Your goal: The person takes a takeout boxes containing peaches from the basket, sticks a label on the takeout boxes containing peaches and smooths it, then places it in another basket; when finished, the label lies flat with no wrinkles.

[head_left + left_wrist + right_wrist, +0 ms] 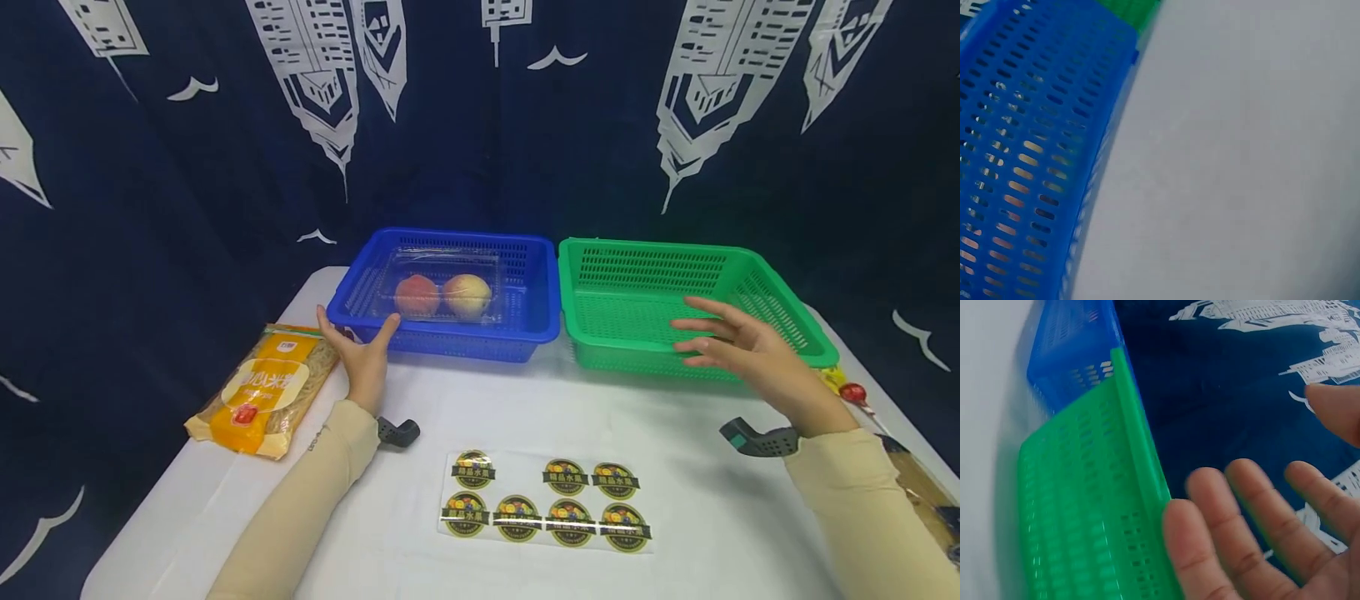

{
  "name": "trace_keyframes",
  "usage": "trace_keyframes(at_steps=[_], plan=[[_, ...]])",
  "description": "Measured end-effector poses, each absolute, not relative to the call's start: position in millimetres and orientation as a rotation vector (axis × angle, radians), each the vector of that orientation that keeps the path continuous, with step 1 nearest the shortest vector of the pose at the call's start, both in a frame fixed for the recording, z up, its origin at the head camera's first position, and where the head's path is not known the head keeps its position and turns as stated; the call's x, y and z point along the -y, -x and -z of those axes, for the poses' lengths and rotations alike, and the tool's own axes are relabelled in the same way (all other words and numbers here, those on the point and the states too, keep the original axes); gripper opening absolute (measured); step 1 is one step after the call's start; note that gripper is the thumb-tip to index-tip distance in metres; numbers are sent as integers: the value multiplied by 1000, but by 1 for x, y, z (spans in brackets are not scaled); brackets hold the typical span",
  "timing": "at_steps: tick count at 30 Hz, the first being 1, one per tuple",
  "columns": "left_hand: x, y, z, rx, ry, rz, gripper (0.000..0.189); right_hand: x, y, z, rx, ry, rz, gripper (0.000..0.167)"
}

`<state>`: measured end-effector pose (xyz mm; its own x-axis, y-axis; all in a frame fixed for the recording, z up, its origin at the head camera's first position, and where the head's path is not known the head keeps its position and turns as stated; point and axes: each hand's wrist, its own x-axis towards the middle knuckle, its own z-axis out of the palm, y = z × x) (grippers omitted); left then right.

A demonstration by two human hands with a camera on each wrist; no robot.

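Note:
My left hand is at the near left corner of a blue plastic basket, its thumb and one finger spread in a V across the corner; the other fingers are hidden. Inside the basket lies a clear plastic box with two peach-like fruits in it. My right hand is held over the near right part of a green plastic basket, fingers extended and apart, holding nothing. In the right wrist view its fingertips overlap the green rim.
To the left lies an orange bag of grain. A sheet of round fruit stickers is near the front, with one spot in its top row bare. At the right edge are a red lollipop and a brown item.

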<state>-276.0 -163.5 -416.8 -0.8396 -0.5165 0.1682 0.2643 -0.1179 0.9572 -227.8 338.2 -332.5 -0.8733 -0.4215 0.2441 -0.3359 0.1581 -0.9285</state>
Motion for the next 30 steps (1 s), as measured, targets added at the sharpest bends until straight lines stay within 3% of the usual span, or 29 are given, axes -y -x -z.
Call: trace_keyframes(at_steps=[16,30], plan=[[165,285,434,1652,-112,1863,111,-276,288,307,-2139,639,1676,47],[167,287,437,1643,-98,1833,110,-207,340,296,-2060,560,1601,58]])
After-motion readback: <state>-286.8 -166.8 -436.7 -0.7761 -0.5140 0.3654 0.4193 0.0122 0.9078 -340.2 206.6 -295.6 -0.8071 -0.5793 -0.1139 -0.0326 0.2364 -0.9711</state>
